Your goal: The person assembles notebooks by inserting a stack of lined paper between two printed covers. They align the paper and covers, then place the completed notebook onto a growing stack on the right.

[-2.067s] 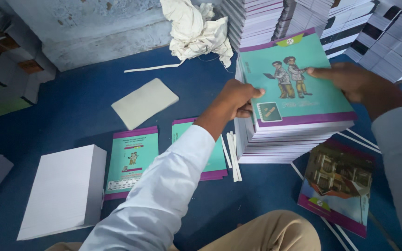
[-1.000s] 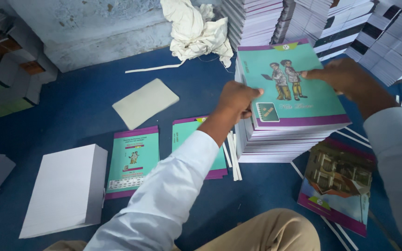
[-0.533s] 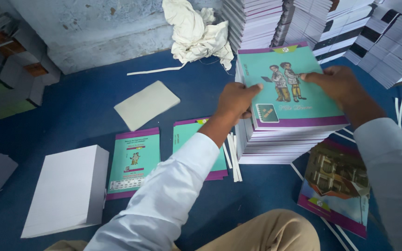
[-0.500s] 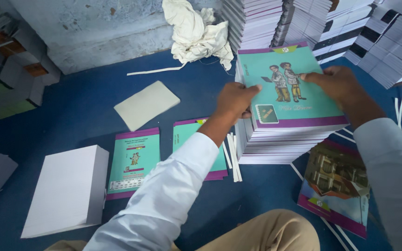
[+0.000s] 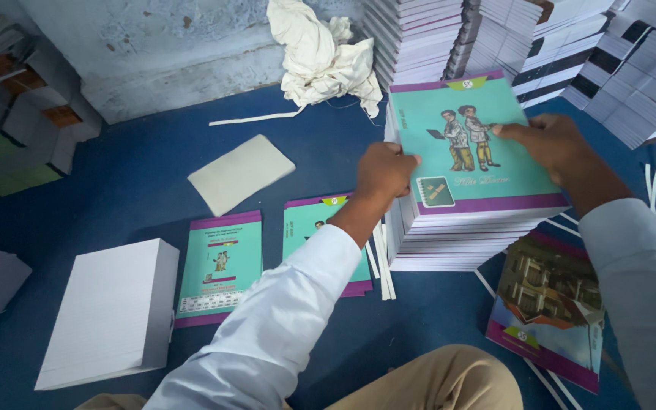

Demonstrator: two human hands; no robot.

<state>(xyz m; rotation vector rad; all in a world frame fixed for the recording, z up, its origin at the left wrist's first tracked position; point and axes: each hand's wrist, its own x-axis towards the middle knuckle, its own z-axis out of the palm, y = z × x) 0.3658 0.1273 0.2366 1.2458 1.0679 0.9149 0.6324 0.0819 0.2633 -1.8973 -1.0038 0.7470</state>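
Observation:
A teal notebook with a purple band and two cartoon figures (image 5: 468, 152) lies on top of a tall stack of the same notebooks (image 5: 465, 239) on the blue floor. My left hand (image 5: 383, 171) grips the top notebook's left edge. My right hand (image 5: 548, 140) rests on its right side, fingers over the cover. Both sleeves are white.
Two teal covers (image 5: 222, 266) lie flat left of the stack, beside a white paper block (image 5: 111, 311). A loose cream sheet (image 5: 241, 173), white cloth (image 5: 320, 57), a picture-cover book (image 5: 552, 311) and tall notebook piles (image 5: 434, 38) surround me. White strips (image 5: 381, 254) lie by the stack.
Both hands have shifted slightly on the top notebook, squaring it on the stack; my right hand slid inward over the cover.

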